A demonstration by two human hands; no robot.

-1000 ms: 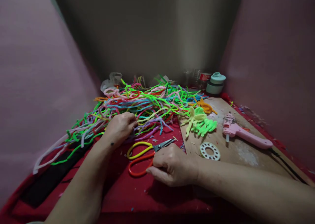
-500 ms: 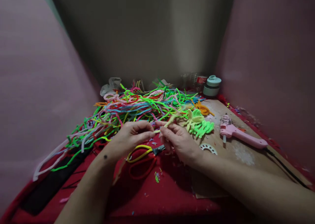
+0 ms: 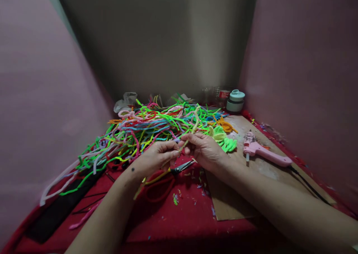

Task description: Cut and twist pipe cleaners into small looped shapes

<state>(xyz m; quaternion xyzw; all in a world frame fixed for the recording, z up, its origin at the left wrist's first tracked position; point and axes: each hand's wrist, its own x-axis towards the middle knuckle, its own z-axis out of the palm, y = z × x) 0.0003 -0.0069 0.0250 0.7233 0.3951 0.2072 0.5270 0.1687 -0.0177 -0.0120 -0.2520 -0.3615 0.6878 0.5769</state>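
A pale yellow pipe cleaner [image 3: 195, 124] runs between my two hands, its upper part rising past my right fingers. My left hand [image 3: 160, 155] pinches it on the left. Close beside it, my right hand [image 3: 203, 148] is closed on the same stem with thumb and forefinger. Under my hands lie scissors [image 3: 181, 167] with yellow and red handles, partly covered by my left hand. Just beyond my right hand sit bright green and pale yellow looped pipe-cleaner shapes [image 3: 228, 143].
A big tangle of coloured pipe cleaners [image 3: 156, 123] spreads across the back. At right, a pink glue gun [image 3: 263, 153] rests on a cardboard sheet [image 3: 229, 202]. A lidded jar [image 3: 235, 101] stands behind. Coloured scraps dot the red cloth [image 3: 179, 224].
The view has shifted slightly. My hands have turned a little along the pale yellow pipe cleaner, which now stands up more steeply. More of the scissor blades shows.
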